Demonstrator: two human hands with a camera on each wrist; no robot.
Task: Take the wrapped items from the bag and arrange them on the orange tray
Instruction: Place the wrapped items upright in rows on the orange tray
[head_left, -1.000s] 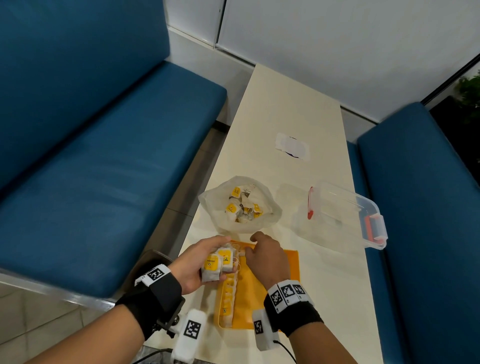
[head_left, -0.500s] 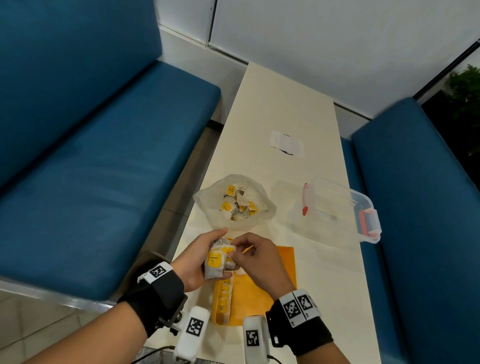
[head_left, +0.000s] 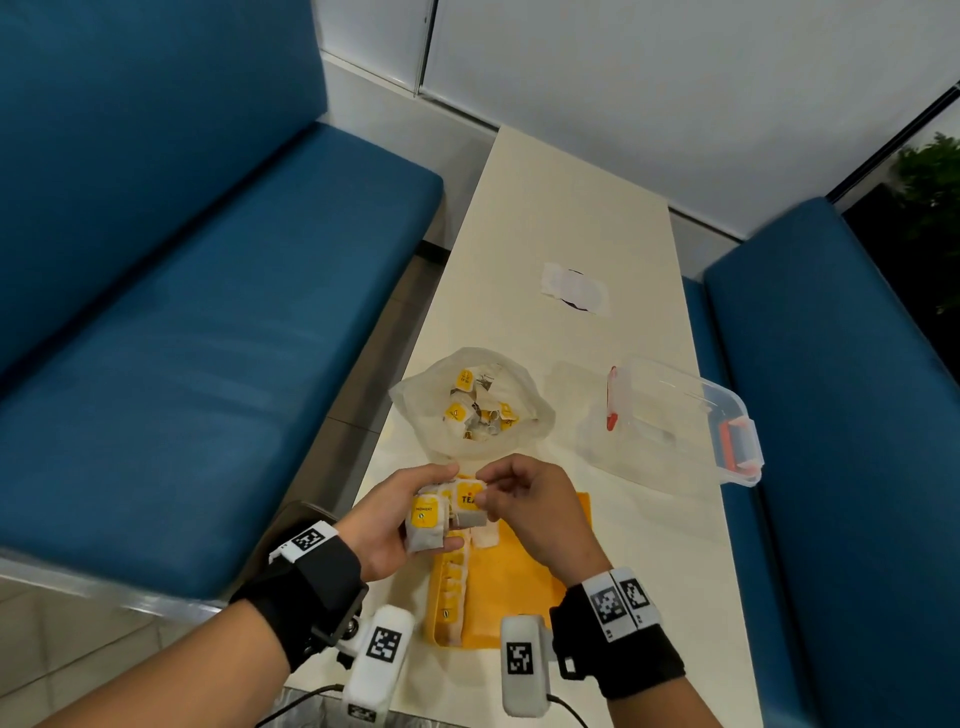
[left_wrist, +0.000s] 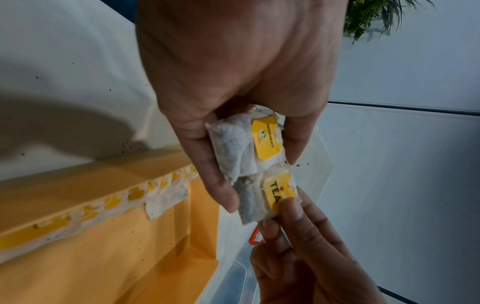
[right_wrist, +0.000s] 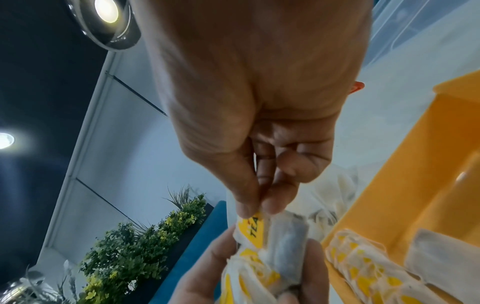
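The left hand (head_left: 387, 525) held a small stack of tea bags (head_left: 427, 522) above the near-left corner of the tray (head_left: 524, 587), fingers curled round them. The right hand (head_left: 530, 512) pinched one bag (head_left: 470, 501), its yellow tag reading "TEA", between thumb and fingertips (left_wrist: 288, 209) at the stack's edge; that bag touched the others in the left hand. On the tray a row of bags (head_left: 452, 587) lay along the left wall, tags overlapping. The bag (head_left: 472, 405) stood open on the counter (head_left: 566, 208) just beyond the tray, with more tea bags inside. A clear box (head_left: 680, 421) with red clips lay on the counter to its right. A white slip (head_left: 574, 288) lay farther off.
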